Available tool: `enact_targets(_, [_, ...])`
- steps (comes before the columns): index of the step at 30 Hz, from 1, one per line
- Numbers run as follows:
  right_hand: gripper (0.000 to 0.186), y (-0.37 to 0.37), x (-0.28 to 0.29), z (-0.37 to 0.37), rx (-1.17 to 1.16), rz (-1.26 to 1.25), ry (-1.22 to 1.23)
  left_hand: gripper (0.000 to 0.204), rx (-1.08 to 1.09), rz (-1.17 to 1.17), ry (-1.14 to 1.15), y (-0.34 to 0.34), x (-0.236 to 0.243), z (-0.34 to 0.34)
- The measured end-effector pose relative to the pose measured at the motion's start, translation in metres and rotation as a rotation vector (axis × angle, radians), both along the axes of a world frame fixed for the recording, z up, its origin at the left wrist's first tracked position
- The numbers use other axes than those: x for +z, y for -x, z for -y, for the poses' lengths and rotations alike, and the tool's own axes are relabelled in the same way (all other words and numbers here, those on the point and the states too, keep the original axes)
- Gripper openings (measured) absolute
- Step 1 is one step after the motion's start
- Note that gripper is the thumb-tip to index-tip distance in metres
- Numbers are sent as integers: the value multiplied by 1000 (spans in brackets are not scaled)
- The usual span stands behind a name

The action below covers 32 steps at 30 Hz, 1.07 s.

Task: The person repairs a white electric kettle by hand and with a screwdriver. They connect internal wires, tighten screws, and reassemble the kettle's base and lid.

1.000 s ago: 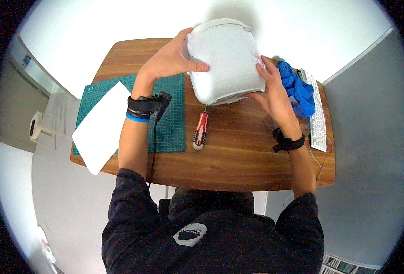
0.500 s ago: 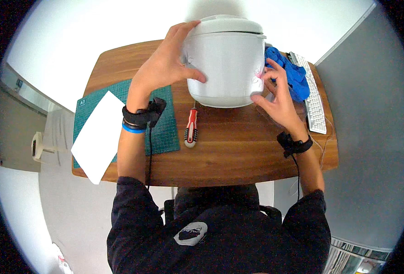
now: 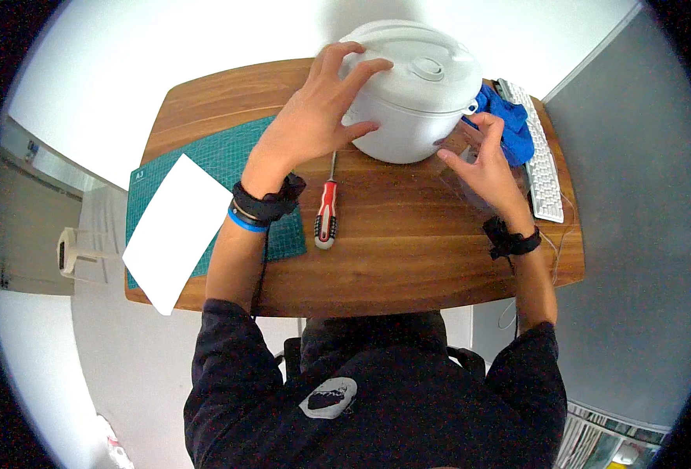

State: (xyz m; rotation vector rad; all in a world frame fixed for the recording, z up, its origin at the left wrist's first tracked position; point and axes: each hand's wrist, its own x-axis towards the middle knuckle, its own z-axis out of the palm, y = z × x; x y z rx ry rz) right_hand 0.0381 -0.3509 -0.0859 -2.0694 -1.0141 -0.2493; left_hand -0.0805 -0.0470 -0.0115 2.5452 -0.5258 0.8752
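Note:
A white rice cooker stands at the far side of the wooden table, its lid and round steam vent facing me. My left hand grips its left side, fingers spread on the lid's edge and thumb along the body. Beside the cooker's lower right is my right hand, thumb and fingers apart; its thumb tip is close to the body, and contact is hard to make out. Part of the cooker's left side is hidden by my left hand. A screwdriver with a red, black and white handle lies in front.
At left, a white sheet lies over a green cutting mat. Blue cloth and a white keyboard sit to the right, near some clear plastic. A grey partition borders the table's right side.
The rice cooker has turned and shifted slightly right and away, bringing its lid top into view. My left hand has moved right with it; my right hand has shifted slightly right.

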Motion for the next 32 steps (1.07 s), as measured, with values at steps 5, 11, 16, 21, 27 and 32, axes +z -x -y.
enact_targets(5, [84,7,18,10,117,-91,0,72,59,-19,-50,8,8,4])
enact_targets(11, [75,-44,27,43,-42,-62,203,66,49,-98,-31,15,21,-5])
enact_targets(16, [98,-139,12,83,-378,-85,659,75,39,-27,-73,13,25,-13])
enact_targets(21, [114,-174,6,77,-149,-312,624,75,78,38,-230,31,36,-11])
enact_targets(27, [91,-185,12,43,-178,-304,861,74,67,-23,-179,33,31,14])
enact_targets(32, [73,-196,23,42,-344,-177,549,72,13,-19,-87,34,34,16])
